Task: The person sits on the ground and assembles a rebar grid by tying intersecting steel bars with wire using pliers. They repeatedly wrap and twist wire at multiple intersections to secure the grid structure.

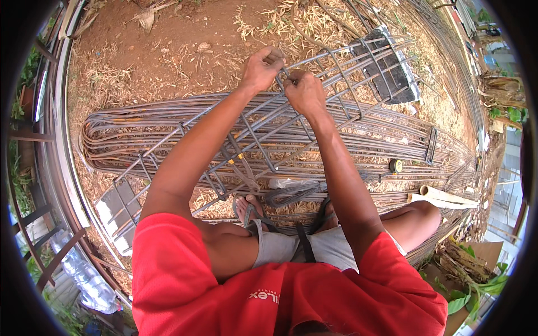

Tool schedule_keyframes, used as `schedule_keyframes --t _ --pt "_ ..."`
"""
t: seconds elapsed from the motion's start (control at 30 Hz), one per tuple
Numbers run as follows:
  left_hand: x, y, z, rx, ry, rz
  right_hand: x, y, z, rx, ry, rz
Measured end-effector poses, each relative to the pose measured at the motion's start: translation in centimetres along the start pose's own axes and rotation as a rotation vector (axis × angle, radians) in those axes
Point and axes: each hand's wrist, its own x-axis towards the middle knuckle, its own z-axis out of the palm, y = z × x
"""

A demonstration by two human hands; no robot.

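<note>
A long rebar cage (343, 71) of straight bars and square stirrups lies slantwise in front of me. Both hands are at its far long bar, close together by one stirrup. My left hand (263, 68) has its fingers curled in beside the bar; what they hold, if anything, is too small to make out. Just right of it, my right hand (305, 92) is closed in a pinch, its fingertips at the same joint and their contents hidden. Pincers (243, 164) with yellow marks on the handles rest among the bars below my left forearm.
Bundled bent rebar (112, 134) lies under the cage. Dark blocks stand beneath its ends, one at the right (386, 66), another at the left (119, 211). Coiled tie wire (294, 194) lies near my feet. A tape measure (396, 166) and loose stirrups (432, 145) sit right.
</note>
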Motion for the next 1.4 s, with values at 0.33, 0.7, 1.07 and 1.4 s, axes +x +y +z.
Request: schedule_keyframes --t 0.33,0.7,1.07,1.4 --pt "0.1 0.6 -1.3 -0.086 -0.076 -0.062 -2.9 -0.7 1.1 -0.007 0.079 0.017" --pt "-1.0 1.0 -1.6 0.066 -0.064 -0.001 -2.2 2.1 2.9 1.067 0.076 0.476" --pt "-1.6 2.4 -2.0 -0.027 -0.092 -0.080 5.4 0.8 -0.2 0.799 -0.055 0.158" --pt "-1.9 2.3 -1.4 -0.040 -0.046 -0.042 13.4 2.0 0.5 -0.238 -0.297 -0.082"
